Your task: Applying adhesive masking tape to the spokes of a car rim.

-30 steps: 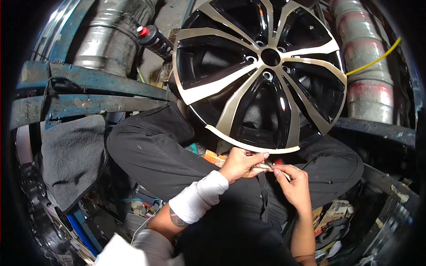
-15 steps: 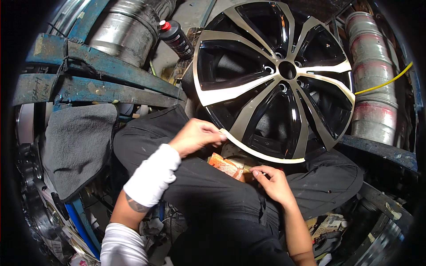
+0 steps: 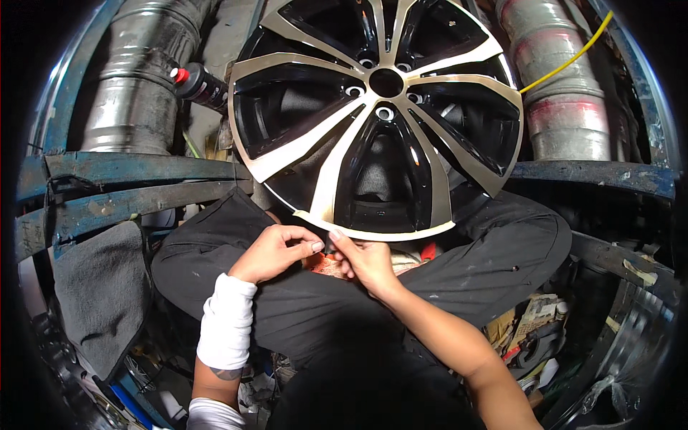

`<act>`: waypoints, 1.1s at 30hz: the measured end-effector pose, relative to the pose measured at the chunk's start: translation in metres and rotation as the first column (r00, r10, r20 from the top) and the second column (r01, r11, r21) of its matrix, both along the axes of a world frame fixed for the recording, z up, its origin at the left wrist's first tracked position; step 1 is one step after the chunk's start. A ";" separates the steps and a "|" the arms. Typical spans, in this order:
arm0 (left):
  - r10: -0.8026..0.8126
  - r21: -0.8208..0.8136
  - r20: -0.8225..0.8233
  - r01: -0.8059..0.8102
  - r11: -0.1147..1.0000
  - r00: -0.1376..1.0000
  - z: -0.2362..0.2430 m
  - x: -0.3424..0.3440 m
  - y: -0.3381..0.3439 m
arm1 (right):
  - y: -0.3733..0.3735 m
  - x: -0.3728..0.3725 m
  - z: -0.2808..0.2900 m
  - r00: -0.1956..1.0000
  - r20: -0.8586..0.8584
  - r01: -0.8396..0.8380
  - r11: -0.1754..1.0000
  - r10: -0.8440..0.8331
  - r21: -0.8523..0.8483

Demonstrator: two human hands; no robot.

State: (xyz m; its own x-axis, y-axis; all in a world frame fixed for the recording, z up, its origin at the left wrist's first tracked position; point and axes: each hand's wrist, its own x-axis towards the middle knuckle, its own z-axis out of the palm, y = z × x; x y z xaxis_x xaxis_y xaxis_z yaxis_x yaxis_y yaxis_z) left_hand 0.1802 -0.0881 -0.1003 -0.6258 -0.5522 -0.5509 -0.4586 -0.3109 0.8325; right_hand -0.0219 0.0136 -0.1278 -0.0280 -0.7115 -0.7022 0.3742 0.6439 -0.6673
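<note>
A black alloy wheel (image 3: 328, 179) with bright silver spoke faces stands tilted in front of me, its lower edge above my crossed legs. Along that edge runs a pale strip of masking tape (image 3: 383, 235). My left hand (image 3: 276, 252) is closed just below the strip's left end, thumb against forefinger. Close beside it, my right hand (image 3: 364, 264) is pinched too, with its thumb tip near the wheel's edge. Whatever is between the fingers of either hand is too small to make out. Under the hands, an orange-and-white piece (image 3: 324, 266) shows in part.
Blue beams (image 3: 136, 168) flank the wheel, with large silvery metal cylinders (image 3: 136, 100) behind at the left and more at the right. A dark bottle with a red cap (image 3: 201, 87) lies tilted beside the wheel. A grey cloth (image 3: 100, 294) hangs at left; a yellow hose (image 3: 566, 63) crosses upper right.
My right hand has moved left and up to meet the left one. My left hand has come off the tape's end and sits just below it. The whole view has shifted.
</note>
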 end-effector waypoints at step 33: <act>0.460 -0.007 0.097 -0.461 0.887 0.883 0.016 0.003 -0.006 | 0.037 -0.048 -0.005 0.987 0.094 0.131 0.990 -0.127 -0.042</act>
